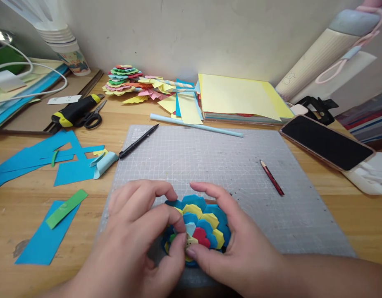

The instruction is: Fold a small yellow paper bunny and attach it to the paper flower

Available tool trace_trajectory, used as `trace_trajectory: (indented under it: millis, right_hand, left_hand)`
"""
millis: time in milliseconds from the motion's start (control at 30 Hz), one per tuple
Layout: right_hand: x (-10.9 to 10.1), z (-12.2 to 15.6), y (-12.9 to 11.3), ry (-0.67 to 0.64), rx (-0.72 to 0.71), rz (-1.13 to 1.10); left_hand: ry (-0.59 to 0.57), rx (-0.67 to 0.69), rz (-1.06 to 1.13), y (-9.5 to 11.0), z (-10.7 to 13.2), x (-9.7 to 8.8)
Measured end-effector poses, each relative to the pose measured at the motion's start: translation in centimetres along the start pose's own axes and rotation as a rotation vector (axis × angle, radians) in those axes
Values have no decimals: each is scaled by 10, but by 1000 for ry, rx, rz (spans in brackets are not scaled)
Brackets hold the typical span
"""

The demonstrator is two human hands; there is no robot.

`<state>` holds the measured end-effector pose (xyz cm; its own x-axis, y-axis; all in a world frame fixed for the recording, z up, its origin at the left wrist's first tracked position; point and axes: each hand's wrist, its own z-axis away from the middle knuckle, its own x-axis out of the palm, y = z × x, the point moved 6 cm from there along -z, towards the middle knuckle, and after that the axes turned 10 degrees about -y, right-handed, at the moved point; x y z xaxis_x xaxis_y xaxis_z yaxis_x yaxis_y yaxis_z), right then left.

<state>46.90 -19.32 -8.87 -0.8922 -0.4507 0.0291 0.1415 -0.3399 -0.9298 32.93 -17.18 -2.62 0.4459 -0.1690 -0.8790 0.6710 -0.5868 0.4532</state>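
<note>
A layered paper flower (192, 213) in blue, yellow, red and pale tones lies near the front of the grey cutting mat (228, 157). My left hand (147, 227) pinches a small pale piece at the flower's centre between thumb and forefinger, its other fingers curled over the left petals. From the right, my right hand (240, 231) cups the flower, thumb pressed near the centre and forefinger stretched along the far edge. Both hands cover part of the lower petals. On the mat lie a black pen (139, 141) and a short dark red pencil (272, 178).
Blue paper strips (29, 157) and a green strip (67, 209) lie on the left. Behind them are scissors (93, 118) and a yellow-black cutter (76, 111). Finished paper flowers (122, 80), a paper stack (237, 97) and a light-blue paper tube (197, 126) sit behind; a phone (327, 140) lies right.
</note>
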Motion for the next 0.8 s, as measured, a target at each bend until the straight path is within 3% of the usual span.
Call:
trace_trajectory:
  millis: [200, 533, 800]
  right_hand:
    - [1, 1, -1, 21, 12, 42]
    - [3, -1, 0, 35, -20, 24]
    - [2, -2, 6, 9, 31, -141]
  left_hand:
    - [75, -89, 4, 1, 6, 1]
    - [74, -24, -74, 6, 8, 1]
    - [-84, -62, 209, -10, 3, 6]
